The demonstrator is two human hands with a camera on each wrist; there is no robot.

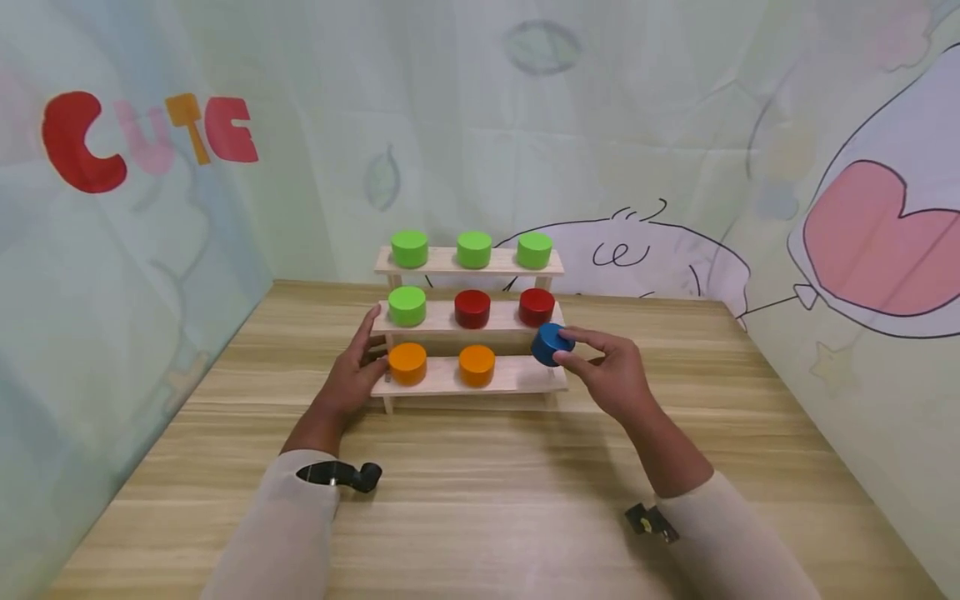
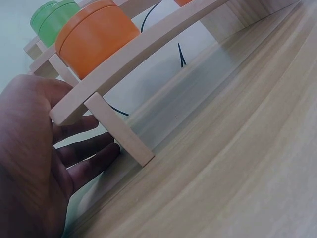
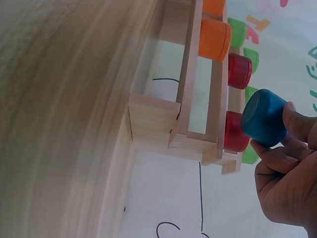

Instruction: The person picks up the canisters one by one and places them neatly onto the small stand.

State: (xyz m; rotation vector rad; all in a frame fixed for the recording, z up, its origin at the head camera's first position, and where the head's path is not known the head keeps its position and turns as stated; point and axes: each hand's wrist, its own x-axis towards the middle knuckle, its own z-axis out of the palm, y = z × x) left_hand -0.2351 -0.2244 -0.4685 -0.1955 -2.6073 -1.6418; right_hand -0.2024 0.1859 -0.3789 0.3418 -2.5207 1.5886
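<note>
My right hand (image 1: 617, 379) pinches a small blue round tin (image 1: 551, 343) between thumb and fingers, held tilted above the right end of the bottom shelf. In the right wrist view the blue tin (image 3: 266, 118) overlaps a red tin behind it. A three-tier wooden rack (image 1: 517, 379) stands on the table, gripped at its left end by my left hand (image 1: 351, 377). The left wrist view has those fingers (image 2: 89, 148) reaching under the shelf and behind its leg. Two orange tins (image 1: 407, 364) occupy the bottom shelf, left and middle.
On the middle shelf sit a green tin (image 1: 407, 307) at left and two red tins (image 1: 472, 309). Three green tins (image 1: 474, 250) line the top shelf. Printed curtains (image 1: 450, 108) hang behind and beside the wooden table (image 1: 465, 483).
</note>
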